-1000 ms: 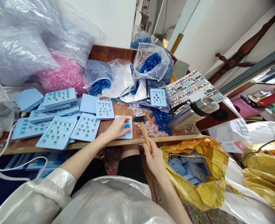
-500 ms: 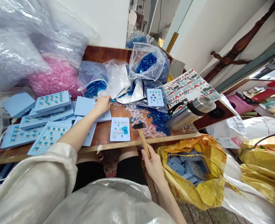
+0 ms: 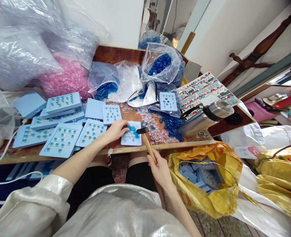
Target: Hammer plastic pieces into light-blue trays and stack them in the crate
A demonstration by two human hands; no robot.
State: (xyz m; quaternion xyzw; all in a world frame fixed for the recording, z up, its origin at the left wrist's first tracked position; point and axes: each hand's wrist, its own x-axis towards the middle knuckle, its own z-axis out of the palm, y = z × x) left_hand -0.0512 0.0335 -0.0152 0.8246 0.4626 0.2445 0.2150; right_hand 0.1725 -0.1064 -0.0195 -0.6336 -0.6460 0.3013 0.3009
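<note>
A small light-blue board (image 3: 131,137) with clear sockets lies near the wooden table's front edge (image 3: 160,147). My left hand (image 3: 117,130) pinches a blue plastic piece (image 3: 130,128) and holds it over the board's top. My right hand (image 3: 160,169) is wrapped round the wooden handle of a small hammer (image 3: 145,140). The hammer's dark head rests at the board's upper right corner, beside the blue piece.
Several filled blue boards (image 3: 61,140) are spread on the left. Loose clear rings and blue pieces (image 3: 165,126) lie right of the board, next to a steel flask (image 3: 204,118). Plastic bags of parts stand behind. A yellow sack (image 3: 204,177) of blue boards sits low right.
My left hand came back from the far pile of parts with a blue piece to the board. The hammer head shifted left onto the board's corner.
</note>
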